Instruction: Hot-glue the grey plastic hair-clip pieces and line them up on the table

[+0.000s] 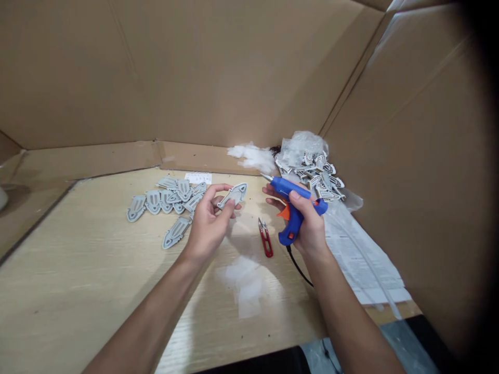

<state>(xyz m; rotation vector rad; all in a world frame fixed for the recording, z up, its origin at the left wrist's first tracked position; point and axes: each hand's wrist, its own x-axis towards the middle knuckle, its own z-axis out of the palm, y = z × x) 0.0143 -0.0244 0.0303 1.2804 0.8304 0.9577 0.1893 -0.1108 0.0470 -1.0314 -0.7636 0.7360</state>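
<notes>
My left hand [212,218] pinches a flat grey pointed piece [234,196] with raised outlines, held above the table. In my right hand [310,223] is a blue glue gun [293,210] with an orange trigger. Its metal nozzle points up and left, toward the grey piece but apart from it. Several similar grey pieces [175,232] lie in a loose group left of my left hand. Between my hands, red-handled thread snips [265,238] lie on the table.
Behind my right hand, more grey pieces [323,176] are heaped beside a clear plastic bag [306,145]. White fluffy material [253,156] sits at the back, with thin white sheets [245,285] in front. Printed paper [362,254] lies at right. Cardboard walls [234,72] surround the table.
</notes>
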